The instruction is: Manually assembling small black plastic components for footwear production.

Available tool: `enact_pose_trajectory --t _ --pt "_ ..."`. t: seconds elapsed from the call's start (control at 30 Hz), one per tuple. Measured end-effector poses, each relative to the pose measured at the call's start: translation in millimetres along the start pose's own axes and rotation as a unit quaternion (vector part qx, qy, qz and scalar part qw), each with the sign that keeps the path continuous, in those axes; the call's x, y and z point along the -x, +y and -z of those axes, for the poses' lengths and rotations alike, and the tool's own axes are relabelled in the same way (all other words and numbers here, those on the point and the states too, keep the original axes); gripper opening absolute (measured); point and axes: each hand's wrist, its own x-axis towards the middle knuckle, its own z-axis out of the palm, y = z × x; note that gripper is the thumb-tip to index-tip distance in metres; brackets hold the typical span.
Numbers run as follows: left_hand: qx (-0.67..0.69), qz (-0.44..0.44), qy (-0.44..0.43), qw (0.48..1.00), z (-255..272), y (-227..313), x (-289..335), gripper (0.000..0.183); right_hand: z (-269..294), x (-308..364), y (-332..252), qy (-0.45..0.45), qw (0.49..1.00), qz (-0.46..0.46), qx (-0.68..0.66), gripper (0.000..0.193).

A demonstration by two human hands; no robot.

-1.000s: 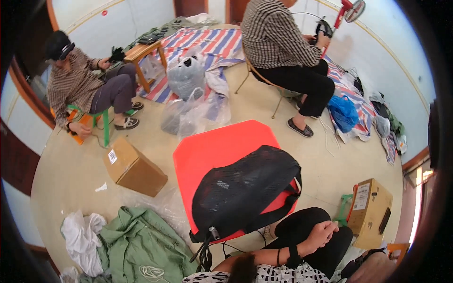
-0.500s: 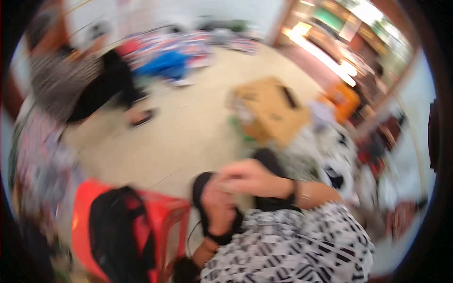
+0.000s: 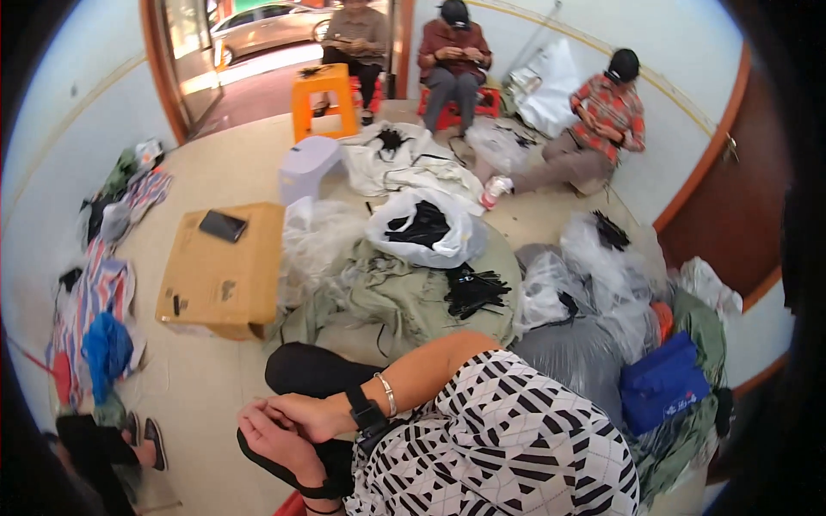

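Observation:
Both my hands are together over my lap at the lower middle. My left hand [image 3: 277, 443] has its fingers curled and pressed in against the other hand. My right hand [image 3: 317, 416] lies across it, with bent fingers meeting the left ones. Whatever may be between the fingers is hidden. Black bands circle both wrists, and a bracelet [image 3: 389, 394] sits on my right forearm. Beyond my knees, a bundle of thin black strips [image 3: 475, 291] lies on a green cloth sack [image 3: 379, 297]. A white plastic bag [image 3: 469, 245] behind it holds more black strips [image 3: 422, 225].
A cardboard box [image 3: 194, 271] bearing a phone [image 3: 223, 225] stands ahead left. Past it are a lilac stool [image 3: 303, 172] and an orange stool [image 3: 346, 95]. Three seated people work by the door and wall. Grey bags [image 3: 572, 357] and a blue bag [image 3: 664, 383] lie right.
My view has swung to the right and the blur has gone. The box now appears further left, and the red chair with the black bag has left the picture. My hands remain together.

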Motion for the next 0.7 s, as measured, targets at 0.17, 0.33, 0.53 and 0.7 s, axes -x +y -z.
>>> enact_pose_trajectory --t 0.17,0.33,0.53,0.7 --pt "-0.249 -0.17 -0.112 0.947 -83.4 -19.2 6.9 0.014 25.6 59.3 -65.2 -0.034 0.996 0.049 -0.069 0.013" --pt "-0.296 -0.209 -0.191 0.912 -135.0 -29.9 9.6 0.016 67.2 82.7 -103.5 -0.077 0.878 0.388 0.27 0.034" --pt "-0.383 -0.263 -0.26 0.847 -165.9 -36.9 7.2 0.016 106.2 76.7 -106.0 -0.125 0.958 0.214 -0.143 0.016" --pt "-0.273 -0.139 -0.235 0.922 -187.5 -71.3 11.6 0.019 132.0 81.7 -118.1 -0.038 0.972 0.18 -0.144 0.016"
